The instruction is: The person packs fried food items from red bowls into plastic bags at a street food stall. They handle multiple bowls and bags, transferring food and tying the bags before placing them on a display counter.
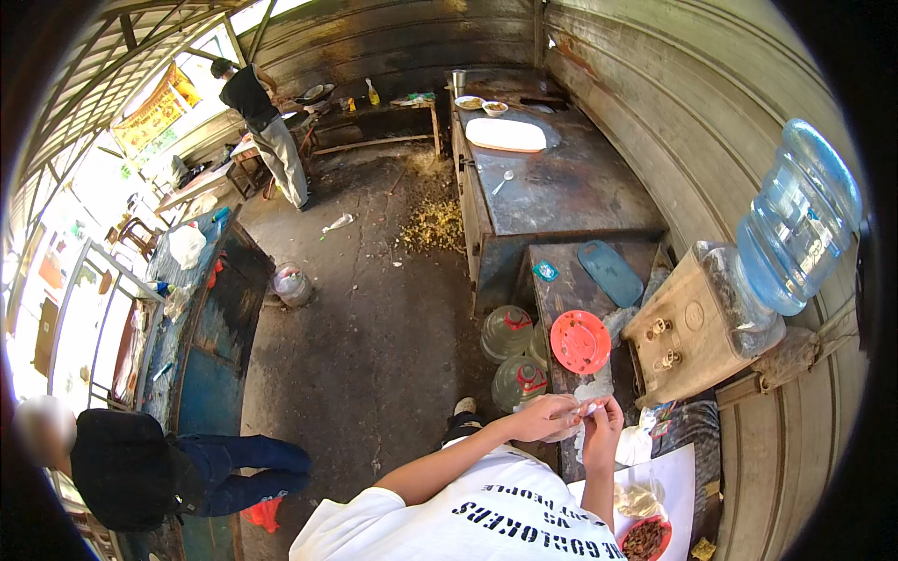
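Observation:
My left hand (547,416) and my right hand (602,422) meet in front of my chest, above the edge of a dark side table. Between their fingertips is a thin, whitish plastic bag (560,434), its top pinched by both hands. Just beyond them lies a red plastic plate (581,342) with dark bits stuck on it. A blue cutting board (610,273) and a small teal packet (545,271) are farther along the table. Close to my right forearm, a red bowl of brown food (644,538) and a clear bag (640,499) rest on a white sheet (677,466).
A water dispenser (691,322) with a blue bottle stands at the right. Large clear jugs (518,383) sit on the floor beside the table. Beyond are a metal-topped counter (575,189) and a person (256,112). Another person (126,470) is at lower left.

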`<state>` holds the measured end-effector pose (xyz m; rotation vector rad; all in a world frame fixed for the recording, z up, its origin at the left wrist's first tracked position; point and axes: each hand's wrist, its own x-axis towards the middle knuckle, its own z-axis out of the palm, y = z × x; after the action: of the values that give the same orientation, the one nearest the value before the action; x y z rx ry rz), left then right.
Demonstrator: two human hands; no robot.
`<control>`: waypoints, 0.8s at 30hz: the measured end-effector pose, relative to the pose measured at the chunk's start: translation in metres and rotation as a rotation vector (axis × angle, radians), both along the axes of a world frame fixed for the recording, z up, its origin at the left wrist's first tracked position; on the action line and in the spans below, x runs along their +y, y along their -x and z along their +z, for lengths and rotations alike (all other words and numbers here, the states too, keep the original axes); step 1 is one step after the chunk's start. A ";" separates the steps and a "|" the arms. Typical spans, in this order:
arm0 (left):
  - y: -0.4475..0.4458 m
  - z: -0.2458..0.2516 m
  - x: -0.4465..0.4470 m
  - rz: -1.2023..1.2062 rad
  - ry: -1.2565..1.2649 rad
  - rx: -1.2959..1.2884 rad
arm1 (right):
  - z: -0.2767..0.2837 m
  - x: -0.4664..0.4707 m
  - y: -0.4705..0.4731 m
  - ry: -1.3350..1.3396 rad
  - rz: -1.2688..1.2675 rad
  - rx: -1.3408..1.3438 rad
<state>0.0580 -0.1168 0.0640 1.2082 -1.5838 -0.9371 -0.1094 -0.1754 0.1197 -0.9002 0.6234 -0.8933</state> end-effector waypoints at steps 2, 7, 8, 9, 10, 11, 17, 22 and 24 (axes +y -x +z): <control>0.000 -0.009 -0.001 0.045 0.059 0.062 | 0.001 -0.001 -0.005 -0.072 -0.047 -0.103; 0.000 -0.017 0.005 0.031 -0.090 0.299 | -0.015 0.003 -0.014 -0.274 -0.091 -0.282; -0.003 -0.018 0.008 0.033 -0.154 0.215 | -0.019 0.004 -0.016 -0.309 -0.115 -0.315; -0.007 -0.019 0.011 0.018 -0.217 0.132 | -0.025 0.004 -0.018 -0.322 -0.117 -0.273; -0.010 -0.021 0.014 0.020 -0.256 0.059 | -0.030 0.003 -0.020 -0.321 -0.116 -0.253; -0.012 -0.023 0.018 0.035 -0.244 0.115 | -0.034 0.002 -0.022 -0.301 -0.095 -0.254; -0.045 -0.039 0.044 0.103 -0.262 0.291 | -0.042 0.008 -0.045 -0.140 0.097 0.141; -0.090 -0.043 0.072 0.275 -0.366 0.319 | -0.032 0.040 -0.098 0.192 0.201 0.228; -0.115 -0.044 0.084 0.261 -0.358 0.452 | -0.031 0.054 -0.121 0.214 0.298 0.221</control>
<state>0.1729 -0.0327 0.0199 1.2921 -0.9036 -1.2486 0.0112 -0.1219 0.0884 -1.2604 0.5700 -0.6026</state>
